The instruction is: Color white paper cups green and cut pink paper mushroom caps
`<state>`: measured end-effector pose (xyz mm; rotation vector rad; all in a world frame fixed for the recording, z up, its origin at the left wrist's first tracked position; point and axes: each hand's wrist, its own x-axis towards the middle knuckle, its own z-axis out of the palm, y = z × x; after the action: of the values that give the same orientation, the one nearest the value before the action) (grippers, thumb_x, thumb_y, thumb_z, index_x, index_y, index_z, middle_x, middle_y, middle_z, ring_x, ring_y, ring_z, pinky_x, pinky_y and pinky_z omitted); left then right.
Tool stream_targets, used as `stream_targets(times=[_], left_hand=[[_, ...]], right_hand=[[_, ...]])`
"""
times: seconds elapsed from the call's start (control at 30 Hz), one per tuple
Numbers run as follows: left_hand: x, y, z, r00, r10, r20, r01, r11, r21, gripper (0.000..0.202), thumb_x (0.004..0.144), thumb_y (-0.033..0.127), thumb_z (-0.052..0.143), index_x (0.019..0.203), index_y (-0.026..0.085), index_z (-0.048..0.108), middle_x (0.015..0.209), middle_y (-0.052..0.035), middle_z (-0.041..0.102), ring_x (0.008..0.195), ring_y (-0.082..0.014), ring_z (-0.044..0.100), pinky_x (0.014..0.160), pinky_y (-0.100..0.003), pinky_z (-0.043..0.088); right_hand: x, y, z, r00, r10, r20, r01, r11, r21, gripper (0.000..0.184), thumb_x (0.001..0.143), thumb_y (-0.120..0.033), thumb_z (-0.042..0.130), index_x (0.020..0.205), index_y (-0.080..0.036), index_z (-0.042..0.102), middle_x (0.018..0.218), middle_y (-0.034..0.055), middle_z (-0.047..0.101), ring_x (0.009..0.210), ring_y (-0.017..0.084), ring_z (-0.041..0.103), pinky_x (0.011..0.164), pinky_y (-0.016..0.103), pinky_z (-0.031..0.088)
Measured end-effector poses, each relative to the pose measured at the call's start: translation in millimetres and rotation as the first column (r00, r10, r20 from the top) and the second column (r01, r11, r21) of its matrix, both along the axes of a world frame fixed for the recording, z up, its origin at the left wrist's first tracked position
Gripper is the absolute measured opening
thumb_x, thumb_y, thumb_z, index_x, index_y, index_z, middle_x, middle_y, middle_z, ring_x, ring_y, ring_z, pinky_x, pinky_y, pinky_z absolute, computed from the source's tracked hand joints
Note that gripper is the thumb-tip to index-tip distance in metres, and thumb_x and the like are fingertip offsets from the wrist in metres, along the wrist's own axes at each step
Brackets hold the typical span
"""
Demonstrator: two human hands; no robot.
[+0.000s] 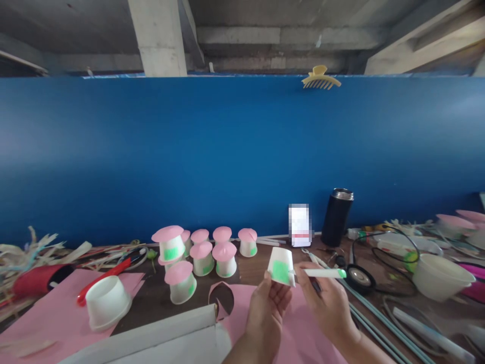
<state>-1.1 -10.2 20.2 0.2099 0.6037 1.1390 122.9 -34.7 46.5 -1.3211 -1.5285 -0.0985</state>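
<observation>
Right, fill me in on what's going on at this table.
The person's left hand holds up a small white cup with a green patch on its side. The right hand holds a green-ended marker, its other end at that patch. Behind them on the table stand capped cups, white with pink tops and green patches. To the left, a plain cup sits upturned on pink paper.

The white object [300,225] is pixelated — the forearm behind the left hand [270,303] is cut off below.
</observation>
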Motion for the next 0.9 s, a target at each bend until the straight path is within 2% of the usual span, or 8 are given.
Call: stream_targets(times=[0.2, 0.43, 0.57, 0.77, 0.9], left_hand=[[1.0, 0.0, -3.4, 1.000, -0.006, 0.010, 0.006, 0.998, 0.060, 0.023, 0.083, 0.030, 0.065, 0.093, 0.010, 0.068, 0.087, -0.0128, 0.074, 0.076, -0.0175, 0.069, 0.071, -0.026, 0.054], [1.7, -1.1, -2.6, 0.999, -0.026, -0.025, 0.029, 0.994, 0.106, 0.028, 0.083, 0.033, 0.065, 0.095, 0.008, 0.068, 0.086, -0.0138, 0.073, 0.077, -0.0184, 0.069, 0.072, -0.027, 0.054], [1.5, -2.3, 0.0, 0.998, -0.039, -0.054, 0.044, 0.994, 0.095, 0.032, 0.083, 0.035, 0.064, 0.099, 0.007, 0.067, 0.082, -0.0130, 0.073, 0.075, -0.0182, 0.068, 0.070, -0.027, 0.053], [2.4, -2.8, -0.3, 0.998, -0.035, -0.050, 0.040, 0.994, 0.104, 0.030, 0.082, 0.035, 0.066, 0.095, 0.007, 0.067, 0.082, -0.0125, 0.073, 0.072, -0.0176, 0.068, 0.068, -0.027, 0.053], [2.3, -3.3, -0.4, 0.999, -0.027, -0.034, 0.031, 0.994, 0.107, 0.027, 0.081, 0.033, 0.066, 0.092, 0.009, 0.067, 0.083, -0.0125, 0.073, 0.075, -0.0178, 0.068, 0.071, -0.027, 0.053]], right_hand=[[-0.6, -0.8, -1.0, 0.999, 0.036, 0.020, -0.036, 0.999, -0.021, 0.023, 0.092, -0.037, 0.050, 0.092, -0.019, 0.065, 0.089, 0.0054, 0.071, 0.077, 0.019, 0.066, 0.071, 0.027, 0.050], [-0.4, 0.0, 1.0, 1.000, -0.006, 0.031, 0.007, 1.000, -0.017, 0.024, 0.092, -0.039, 0.051, 0.091, -0.020, 0.065, 0.083, 0.0052, 0.071, 0.073, 0.019, 0.067, 0.066, 0.027, 0.051], [2.1, 1.0, 2.0, 1.000, -0.012, 0.026, 0.012, 1.000, -0.007, 0.024, 0.092, -0.038, 0.050, 0.092, -0.020, 0.065, 0.084, 0.0057, 0.070, 0.073, 0.020, 0.066, 0.069, 0.029, 0.052], [5.5, 1.5, -0.2, 1.000, 0.003, 0.022, -0.003, 1.000, -0.026, 0.023, 0.093, -0.037, 0.049, 0.094, -0.020, 0.064, 0.091, 0.0063, 0.070, 0.081, 0.020, 0.067, 0.073, 0.029, 0.051], [4.1, 0.9, -0.6, 0.999, -0.028, 0.020, 0.029, 0.999, -0.036, 0.026, 0.092, -0.041, 0.050, 0.091, -0.020, 0.066, 0.083, 0.0051, 0.072, 0.076, 0.020, 0.068, 0.070, 0.029, 0.052]])
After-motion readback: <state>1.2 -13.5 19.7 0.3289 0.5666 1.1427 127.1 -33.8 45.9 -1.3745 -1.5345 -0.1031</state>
